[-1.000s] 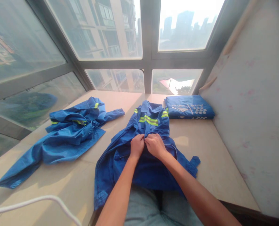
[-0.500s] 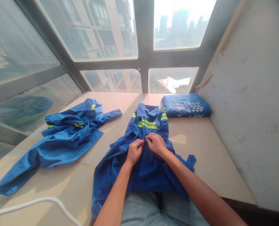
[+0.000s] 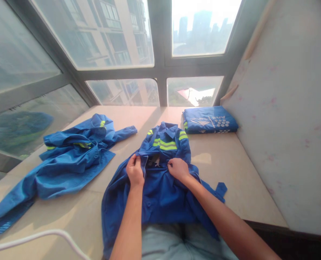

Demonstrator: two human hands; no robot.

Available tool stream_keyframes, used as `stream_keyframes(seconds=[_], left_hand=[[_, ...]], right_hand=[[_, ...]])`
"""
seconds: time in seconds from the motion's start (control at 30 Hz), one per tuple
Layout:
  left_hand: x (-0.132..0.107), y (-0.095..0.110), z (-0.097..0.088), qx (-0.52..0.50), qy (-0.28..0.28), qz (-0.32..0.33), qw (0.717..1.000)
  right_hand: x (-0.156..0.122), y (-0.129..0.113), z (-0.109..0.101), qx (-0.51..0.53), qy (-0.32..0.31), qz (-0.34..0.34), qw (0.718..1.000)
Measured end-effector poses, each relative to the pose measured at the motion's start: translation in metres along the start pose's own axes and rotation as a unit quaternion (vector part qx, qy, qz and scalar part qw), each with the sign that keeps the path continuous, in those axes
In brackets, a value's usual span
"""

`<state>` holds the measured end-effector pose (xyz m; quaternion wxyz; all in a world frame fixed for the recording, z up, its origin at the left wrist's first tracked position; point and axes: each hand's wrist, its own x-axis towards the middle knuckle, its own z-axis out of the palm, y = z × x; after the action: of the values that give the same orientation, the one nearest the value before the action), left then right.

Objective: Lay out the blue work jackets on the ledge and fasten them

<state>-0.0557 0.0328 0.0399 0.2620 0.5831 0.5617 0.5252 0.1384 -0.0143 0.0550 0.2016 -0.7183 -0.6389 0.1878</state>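
A blue work jacket (image 3: 160, 195) with yellow-green reflective stripes lies in front of me on the beige window ledge (image 3: 230, 169), its hem hanging over my lap. My left hand (image 3: 134, 170) is closed on the jacket's left front edge and holds it pulled aside. My right hand (image 3: 178, 169) pinches the right front edge near the chest. Between the two hands the front gapes open and shows the inner lining with a label.
A second, crumpled blue jacket (image 3: 65, 162) sprawls on the ledge to the left. A folded blue garment (image 3: 209, 123) rests at the back right by the wall. A white cord (image 3: 41, 236) curves across the near left. Large windows ring the ledge.
My hands were together at the jacket's front; they have now moved apart, the left one drawing its edge leftward so the front opens. The view has shifted slightly.
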Motion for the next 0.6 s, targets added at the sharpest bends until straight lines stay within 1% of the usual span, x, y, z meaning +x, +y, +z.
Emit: stream_keyframes(seconds=[0.03,0.07,0.13,0.2,0.23,0.3,0.37,0.43,0.5,0.57,0.6], left_hand=[[0.01,-0.001,-0.009,0.014,0.009,-0.001,1.0],[0.019,-0.002,-0.019,0.029,-0.003,0.004,1.0],[0.032,-0.005,-0.039,0.059,-0.053,0.021,0.997],[0.037,-0.009,-0.055,0.095,-0.095,0.036,0.99],[0.037,-0.01,-0.061,0.111,-0.113,0.041,0.987],[0.033,-0.008,-0.065,0.135,-0.146,0.049,0.979],[0.028,0.001,-0.061,0.175,-0.168,0.076,0.967],[0.023,0.017,-0.048,0.223,-0.164,0.125,0.953],[0.02,0.035,-0.029,0.248,-0.151,0.173,0.941],[0.019,0.048,-0.007,0.237,-0.155,0.196,0.939],[0.019,0.051,0.004,0.229,-0.168,0.196,0.938]], right_hand=[[0.0,0.007,-0.001,0.015,0.002,0.006,1.0],[0.0,0.016,-0.005,0.04,0.012,0.008,0.999],[0.005,0.035,-0.017,0.095,0.04,0.01,0.995],[0.011,0.054,-0.037,0.118,0.064,0.027,0.991],[0.014,0.061,-0.048,0.104,0.072,0.047,0.991],[0.017,0.067,-0.067,0.031,0.08,0.083,0.993],[0.016,0.058,-0.079,-0.053,0.097,0.08,0.991],[0.016,0.037,-0.08,-0.098,0.129,0.023,0.987],[0.019,0.01,-0.07,-0.11,0.144,-0.057,0.982],[0.026,-0.013,-0.054,-0.123,0.113,-0.111,0.98],[0.031,-0.02,-0.046,-0.13,0.086,-0.119,0.981]])
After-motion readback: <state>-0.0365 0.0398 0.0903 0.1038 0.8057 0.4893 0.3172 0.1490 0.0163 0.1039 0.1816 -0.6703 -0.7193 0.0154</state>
